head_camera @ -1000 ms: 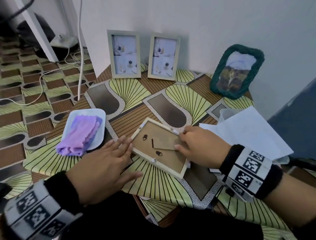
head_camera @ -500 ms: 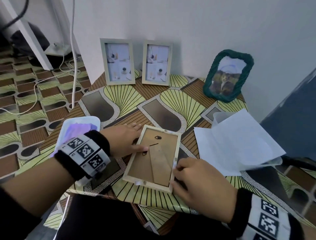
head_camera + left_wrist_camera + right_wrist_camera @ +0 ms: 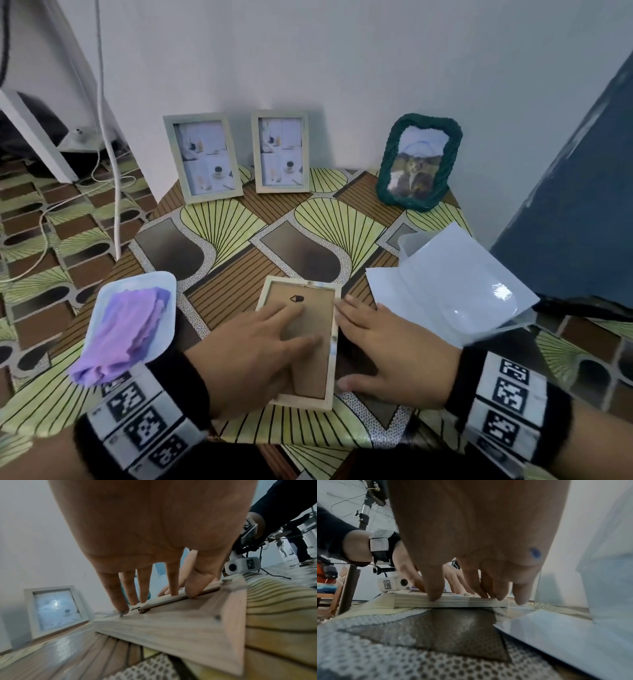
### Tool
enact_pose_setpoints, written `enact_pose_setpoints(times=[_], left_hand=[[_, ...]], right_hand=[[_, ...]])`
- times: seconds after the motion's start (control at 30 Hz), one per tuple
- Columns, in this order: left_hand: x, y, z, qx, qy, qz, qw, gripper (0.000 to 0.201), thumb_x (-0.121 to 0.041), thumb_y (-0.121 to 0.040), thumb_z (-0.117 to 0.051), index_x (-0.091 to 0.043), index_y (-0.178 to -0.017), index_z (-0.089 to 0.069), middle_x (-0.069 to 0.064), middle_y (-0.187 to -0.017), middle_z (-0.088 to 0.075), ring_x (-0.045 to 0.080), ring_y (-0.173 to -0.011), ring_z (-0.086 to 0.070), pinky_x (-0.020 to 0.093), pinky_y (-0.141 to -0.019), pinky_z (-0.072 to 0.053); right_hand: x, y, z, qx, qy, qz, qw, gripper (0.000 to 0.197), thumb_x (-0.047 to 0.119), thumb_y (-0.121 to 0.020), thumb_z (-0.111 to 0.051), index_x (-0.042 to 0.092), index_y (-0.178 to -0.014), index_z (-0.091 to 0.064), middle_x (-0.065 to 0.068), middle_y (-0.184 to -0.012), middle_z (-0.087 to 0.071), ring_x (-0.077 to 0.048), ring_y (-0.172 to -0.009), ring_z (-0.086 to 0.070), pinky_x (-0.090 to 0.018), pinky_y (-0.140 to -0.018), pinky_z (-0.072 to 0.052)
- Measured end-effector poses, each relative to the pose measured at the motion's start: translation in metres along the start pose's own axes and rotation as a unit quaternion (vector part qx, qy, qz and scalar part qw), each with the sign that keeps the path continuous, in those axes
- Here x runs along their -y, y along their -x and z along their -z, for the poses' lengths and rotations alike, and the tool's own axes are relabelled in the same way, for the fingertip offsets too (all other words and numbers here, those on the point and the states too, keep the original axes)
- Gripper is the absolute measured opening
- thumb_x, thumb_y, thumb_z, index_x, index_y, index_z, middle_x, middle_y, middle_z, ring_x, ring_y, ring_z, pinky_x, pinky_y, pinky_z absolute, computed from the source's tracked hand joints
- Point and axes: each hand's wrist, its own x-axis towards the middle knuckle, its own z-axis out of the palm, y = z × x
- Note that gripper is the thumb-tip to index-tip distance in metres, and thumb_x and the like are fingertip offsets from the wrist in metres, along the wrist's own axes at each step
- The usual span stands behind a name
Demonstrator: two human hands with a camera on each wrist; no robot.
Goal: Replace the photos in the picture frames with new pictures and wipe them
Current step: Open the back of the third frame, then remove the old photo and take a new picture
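Wooden pic frame (image 3: 301, 342) lies face down, cardboard back up, at the near edge of the patterned table (image 3: 219, 236). L hand (image 3: 250, 349) is flat on the backing w/ fingers (image 3: 144, 585) straight and spread, thumb tip on the fold-out stand flap; pressing, not gripping. R hand (image 3: 390, 356) sits just R of the frame, fingers (image 3: 435, 585) straight, tips on the frame's R rail, holding nothing. L of the frame: white tray (image 3: 161, 284) w/ a purple cloth (image 3: 123, 335) that spills over its near edge. R of the frame, just beyond the R hand: glossy white sheets (image 3: 455, 284). Behind the frame, against the wall: two pale upright frames (image 3: 202, 157) (image 3: 281, 150) w/ photos, and a green braided frame (image 3: 419, 161) far R.
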Motion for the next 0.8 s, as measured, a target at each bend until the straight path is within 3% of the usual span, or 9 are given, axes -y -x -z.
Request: enact_pose_setpoints(times=[0.07,0.17,0.27,0.37,0.43,0.53,0.63,0.8], left_hand=[[0.002,-0.002,0.001,-0.002,0.012,0.005,1.000,0.057,-0.043,-0.084,-0.035,-0.041,-0.139,-0.023,0.006,-0.156,-0.021,0.024,-0.143,-0.022,0.038,-0.108,-0.039],[0.002,-0.005,0.007,0.019,0.035,-0.001,0.999,0.055,-0.043,-0.079,-0.037,-0.037,-0.132,-0.027,-0.001,-0.151,-0.026,0.020,-0.135,-0.036,0.039,-0.097,-0.049],[0.004,-0.009,0.016,0.039,0.038,0.014,0.998,0.060,-0.045,-0.076,-0.055,-0.039,-0.129,-0.028,-0.010,-0.141,-0.032,0.018,-0.104,-0.056,0.040,-0.076,-0.055],[0.006,-0.015,0.020,0.015,0.039,0.028,0.999,0.051,-0.033,-0.083,-0.058,-0.034,-0.125,-0.028,-0.012,-0.132,-0.040,0.020,-0.083,-0.060,0.040,-0.066,-0.053],[0.007,-0.017,0.016,-0.021,0.071,0.042,0.996,0.040,-0.028,-0.091,-0.051,-0.033,-0.122,-0.026,-0.007,-0.118,-0.054,0.022,-0.082,-0.059,0.038,-0.067,-0.050],[0.005,-0.016,0.009,-0.090,0.128,0.071,0.985,0.038,-0.026,-0.098,-0.046,-0.029,-0.133,-0.032,-0.001,-0.104,-0.063,0.023,-0.085,-0.060,0.035,-0.070,-0.045],[0.005,-0.011,0.014,-0.175,0.222,0.084,0.956,0.034,-0.027,-0.101,-0.043,-0.026,-0.135,-0.047,-0.005,-0.106,-0.068,0.016,-0.088,-0.062,0.036,-0.075,-0.048],[0.021,0.015,0.029,-0.279,0.278,0.112,0.912,0.035,-0.032,-0.098,-0.048,-0.027,-0.132,-0.057,-0.012,-0.116,-0.069,0.008,-0.106,-0.064,0.034,-0.090,-0.049]], right_hand=[[0.001,-0.002,0.001,0.013,-0.010,-0.004,1.000,0.085,0.057,-0.096,-0.043,0.015,-0.157,-0.001,0.002,-0.164,0.011,-0.009,-0.150,0.008,-0.033,-0.123,-0.004],[0.002,-0.002,0.001,0.015,-0.012,-0.008,1.000,0.071,0.041,-0.102,-0.036,0.013,-0.157,-0.001,0.000,-0.165,0.010,-0.009,-0.150,0.005,-0.029,-0.121,-0.001],[0.000,-0.006,0.004,0.015,-0.020,-0.015,1.000,0.066,0.040,-0.103,-0.031,0.013,-0.157,-0.006,0.000,-0.165,0.003,-0.009,-0.151,0.000,-0.028,-0.121,-0.002],[-0.001,-0.011,0.004,0.000,-0.008,-0.016,1.000,0.066,0.047,-0.102,-0.031,0.013,-0.156,-0.013,0.000,-0.165,-0.004,-0.011,-0.151,-0.005,-0.030,-0.123,-0.009],[0.000,-0.012,0.003,-0.004,-0.003,-0.015,1.000,0.068,0.046,-0.101,-0.034,0.014,-0.157,-0.011,-0.001,-0.165,-0.005,-0.012,-0.151,-0.007,-0.030,-0.123,-0.011],[0.001,-0.014,0.002,-0.023,-0.011,-0.016,1.000,0.065,0.042,-0.102,-0.034,0.016,-0.157,-0.010,-0.002,-0.165,-0.007,-0.013,-0.151,-0.009,-0.029,-0.122,-0.014],[0.003,-0.014,0.004,-0.037,-0.023,-0.025,0.999,0.062,0.044,-0.102,-0.031,0.016,-0.156,-0.017,-0.001,-0.164,-0.011,-0.013,-0.150,-0.013,-0.029,-0.121,-0.016],[0.007,-0.012,0.007,-0.033,-0.008,-0.034,0.999,0.072,0.056,-0.099,-0.037,0.015,-0.156,-0.018,0.001,-0.164,-0.012,-0.011,-0.150,-0.014,-0.028,-0.120,-0.017]])
